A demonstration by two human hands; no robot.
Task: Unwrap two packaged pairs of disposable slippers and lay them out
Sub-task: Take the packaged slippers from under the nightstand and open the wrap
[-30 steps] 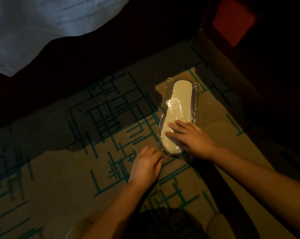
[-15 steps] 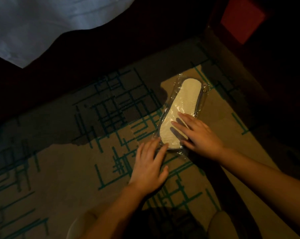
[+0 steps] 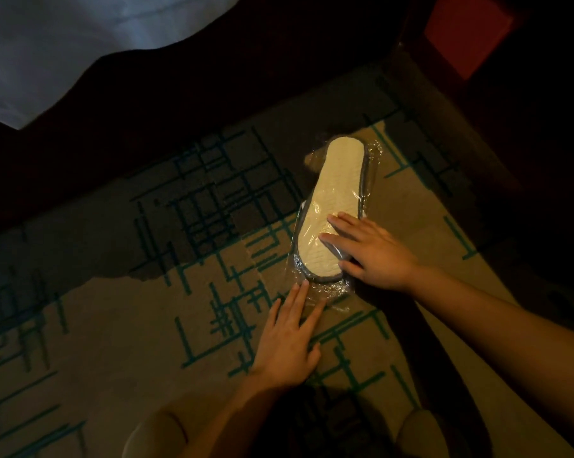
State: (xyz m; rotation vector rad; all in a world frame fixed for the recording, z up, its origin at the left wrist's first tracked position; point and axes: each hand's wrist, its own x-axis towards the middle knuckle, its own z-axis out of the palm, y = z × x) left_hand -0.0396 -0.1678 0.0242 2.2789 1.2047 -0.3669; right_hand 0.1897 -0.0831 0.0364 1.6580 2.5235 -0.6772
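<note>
A packaged pair of slippers (image 3: 336, 196) lies on the carpet, sole up, pale cream with a grey rim, sealed in clear plastic wrap. My right hand (image 3: 373, 251) rests flat on the near end of the package, fingers straight across the sole. My left hand (image 3: 287, 338) lies flat on the carpet just below the package, its fingertips touching the loose plastic edge. Only this one package is in view.
The carpet (image 3: 113, 325) is tan with teal line patterns. A white bed sheet (image 3: 64, 44) hangs at the top left above a dark bed base. Dark furniture with a red panel (image 3: 467, 31) stands at the top right. My knees show at the bottom edge.
My left hand has uncurled and now lies flat, fingers reaching the wrap's near edge. The package has turned slightly, its far end swinging right. My right hand stays pressed on it.
</note>
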